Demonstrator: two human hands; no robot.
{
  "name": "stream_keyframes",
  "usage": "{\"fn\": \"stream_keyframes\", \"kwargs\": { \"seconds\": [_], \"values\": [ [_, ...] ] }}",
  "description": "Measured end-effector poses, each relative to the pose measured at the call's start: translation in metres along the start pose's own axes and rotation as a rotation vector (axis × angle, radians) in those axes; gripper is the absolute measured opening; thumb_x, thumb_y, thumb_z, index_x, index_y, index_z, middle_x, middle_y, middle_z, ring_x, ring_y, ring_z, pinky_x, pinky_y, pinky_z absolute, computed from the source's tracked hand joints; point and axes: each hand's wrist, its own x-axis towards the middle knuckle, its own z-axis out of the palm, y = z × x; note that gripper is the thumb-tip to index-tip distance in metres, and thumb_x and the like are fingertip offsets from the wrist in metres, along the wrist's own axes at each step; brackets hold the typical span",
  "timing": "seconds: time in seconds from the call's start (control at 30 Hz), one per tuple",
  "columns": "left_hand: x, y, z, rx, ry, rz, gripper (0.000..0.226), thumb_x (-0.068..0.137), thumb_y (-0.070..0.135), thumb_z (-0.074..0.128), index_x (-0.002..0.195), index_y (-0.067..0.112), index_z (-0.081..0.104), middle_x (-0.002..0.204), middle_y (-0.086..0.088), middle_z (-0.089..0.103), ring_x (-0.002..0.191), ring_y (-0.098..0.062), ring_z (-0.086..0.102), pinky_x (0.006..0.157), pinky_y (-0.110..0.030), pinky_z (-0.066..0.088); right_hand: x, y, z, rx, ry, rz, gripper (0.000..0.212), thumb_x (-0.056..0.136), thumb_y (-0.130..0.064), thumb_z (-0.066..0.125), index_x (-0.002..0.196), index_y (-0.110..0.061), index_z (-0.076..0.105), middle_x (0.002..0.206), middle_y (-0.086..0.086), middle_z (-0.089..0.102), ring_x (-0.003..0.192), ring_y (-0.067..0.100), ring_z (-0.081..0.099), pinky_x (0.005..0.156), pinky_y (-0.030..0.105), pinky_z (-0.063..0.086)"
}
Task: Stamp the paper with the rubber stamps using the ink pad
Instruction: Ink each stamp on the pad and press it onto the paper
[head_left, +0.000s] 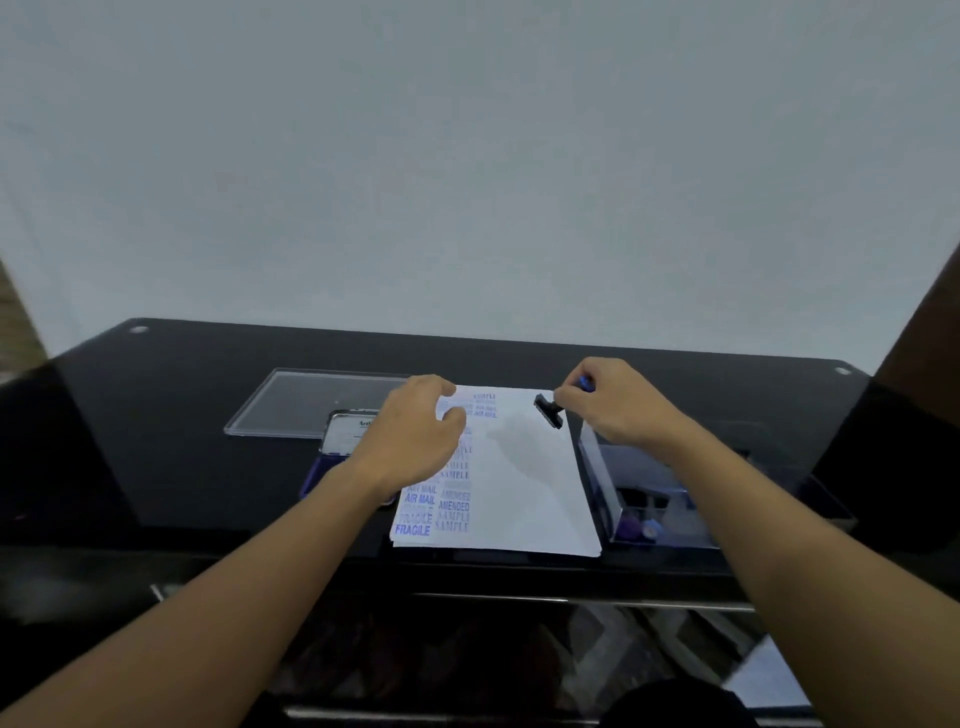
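A white paper (524, 483) lies on the black table, its left side covered with blue stamped words such as FRAGILE, AIR MAIL, AMENDED and SAMPLE. My right hand (615, 402) grips a rubber stamp (549, 409) with a black base and blue handle, tilted just above the paper's top right corner. My left hand (415, 434) hovers with fingers apart over the paper's left edge, holding nothing. The open ink pad (340, 441) with its blue pad sits left of the paper, partly hidden under my left hand and wrist.
A clear plastic lid (306, 400) lies flat behind the ink pad. A clear box (644, 499) holding more stamps stands right of the paper, under my right forearm. The black table (182, 467) has its front edge close to me and a pale wall behind.
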Motion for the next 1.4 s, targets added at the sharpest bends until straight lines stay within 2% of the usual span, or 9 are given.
{"fn": "stream_keyframes", "kwargs": {
  "seconds": [0.23,0.4,0.53,0.63,0.83,1.0,1.1,1.2,1.4],
  "values": [
    [-0.007,-0.038,-0.035,0.006,0.059,-0.104,0.041,0.101,0.027,0.049,0.139,0.015,0.051,0.147,-0.001,0.048,0.129,-0.017,0.048,0.105,-0.03,0.035,0.008,-0.035,0.028,-0.019,-0.113,-0.07,0.023,0.095,-0.032,0.061,0.097,-0.009,0.062,0.088,0.002,0.068,0.066,0.013,0.05,0.06,0.026,0.041],
    [-0.011,-0.068,-0.054,0.04,0.099,-0.155,0.04,0.102,0.027,0.049,0.14,0.016,0.05,0.147,0.0,0.047,0.131,-0.018,0.046,0.103,-0.029,0.035,0.02,-0.053,0.056,-0.053,-0.155,-0.114,0.013,0.096,-0.027,0.058,0.093,-0.014,0.058,0.081,-0.002,0.057,0.065,0.012,0.047,0.059,0.025,0.037],
    [-0.017,-0.093,-0.066,0.026,0.112,-0.183,0.039,0.1,0.029,0.05,0.137,0.016,0.052,0.142,-0.002,0.051,0.114,-0.016,0.058,0.092,-0.027,0.042,0.031,-0.069,0.084,-0.126,-0.185,-0.173,0.011,0.098,-0.024,0.054,0.096,-0.014,0.058,0.088,0.0,0.061,0.071,0.012,0.053,0.06,0.026,0.042],
    [-0.02,-0.112,-0.072,0.045,0.129,-0.212,0.04,0.099,0.028,0.051,0.137,0.016,0.053,0.144,-0.001,0.05,0.131,-0.018,0.046,0.104,-0.03,0.035,0.038,-0.081,0.104,-0.157,-0.213,-0.216,0.012,0.097,-0.023,0.053,0.094,-0.013,0.059,0.089,0.0,0.063,0.077,0.016,0.058,0.066,0.031,0.048],
    [-0.025,-0.146,-0.072,0.073,0.143,-0.245,0.04,0.098,0.026,0.052,0.137,0.015,0.054,0.143,0.0,0.052,0.133,-0.017,0.045,0.11,-0.031,0.035,0.044,-0.107,0.138,-0.193,-0.273,-0.284,0.012,0.095,-0.022,0.051,0.088,-0.015,0.057,0.088,0.001,0.063,0.072,0.011,0.054,0.059,0.026,0.041],
    [-0.03,-0.16,-0.062,0.176,0.086,-0.222,0.044,0.101,0.025,0.047,0.143,0.012,0.049,0.151,-0.002,0.045,0.141,-0.017,0.036,0.114,-0.031,0.027,0.043,-0.125,0.166,-0.202,-0.32,-0.285,0.017,0.095,-0.025,0.049,0.094,-0.011,0.058,0.091,0.007,0.065,0.083,0.023,0.06,0.068,0.036,0.048],
    [-0.031,-0.168,-0.053,0.244,0.064,-0.204,0.047,0.102,0.029,0.045,0.146,0.014,0.046,0.157,-0.003,0.036,0.148,-0.019,0.025,0.121,-0.042,0.021,0.044,-0.132,0.178,-0.229,-0.337,-0.292,0.018,0.095,-0.027,0.045,0.093,-0.012,0.056,0.091,0.007,0.063,0.084,0.026,0.059,0.071,0.038,0.048],
    [-0.031,-0.177,-0.047,0.276,0.054,-0.204,0.047,0.102,0.031,0.043,0.148,0.018,0.044,0.161,-0.001,0.03,0.151,-0.018,0.018,0.122,-0.052,0.016,0.046,-0.136,0.187,-0.262,-0.361,-0.308,0.016,0.095,-0.026,0.045,0.094,-0.014,0.056,0.091,0.006,0.063,0.079,0.024,0.058,0.064,0.036,0.046],
    [-0.034,-0.185,-0.04,0.318,0.057,-0.187,0.046,0.102,0.033,0.04,0.147,0.021,0.045,0.161,0.001,0.029,0.151,-0.016,0.017,0.122,-0.049,0.014,0.051,-0.136,0.199,-0.343,-0.392,-0.343,0.022,0.097,-0.03,0.047,0.076,-0.028,0.04,0.084,0.0,0.053,0.074,0.02,0.052,0.058,0.031,0.034]
  ]
}}
